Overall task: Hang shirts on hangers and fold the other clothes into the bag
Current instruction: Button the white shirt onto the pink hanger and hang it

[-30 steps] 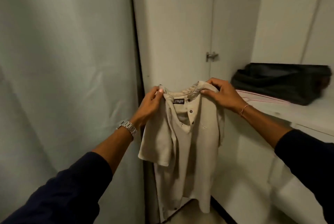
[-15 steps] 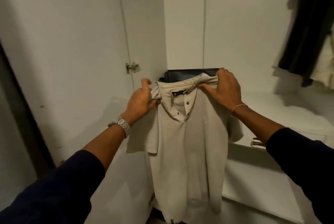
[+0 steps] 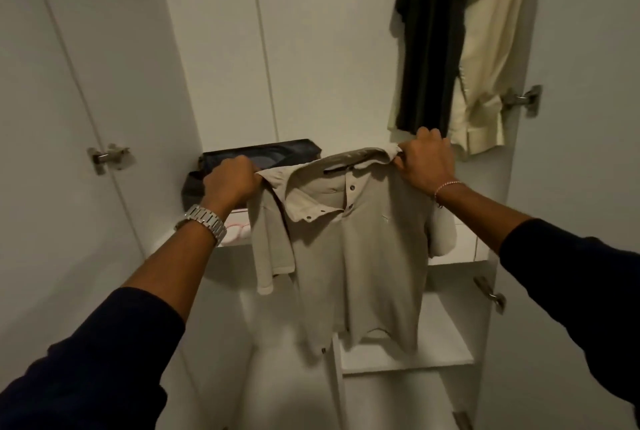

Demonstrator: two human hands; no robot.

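Observation:
A beige polo shirt (image 3: pixel 353 256) hangs in the air in front of the open white wardrobe, its front toward me. My left hand (image 3: pixel 230 185) grips its left shoulder by the collar, and my right hand (image 3: pixel 424 161) grips the right shoulder. Behind my left hand a dark bag (image 3: pixel 263 157) lies on the wardrobe shelf (image 3: pixel 460 242). At the upper right a dark shirt (image 3: pixel 429 38) and a cream shirt (image 3: pixel 488 58) hang inside the wardrobe; their hangers are out of view.
The left wardrobe door (image 3: pixel 69 117) stands open with a metal hinge (image 3: pixel 107 156) on it. The right side panel has a hinge (image 3: pixel 523 100). Under the shelf are a lower shelf (image 3: pixel 408 353) and drawer handles (image 3: pixel 490 292). Something pink and white (image 3: pixel 237 230) lies under the bag.
The view has swung right and up, into the open wardrobe. Both hands have spread the shirt's shoulders wider apart and raised it toward the hanging clothes.

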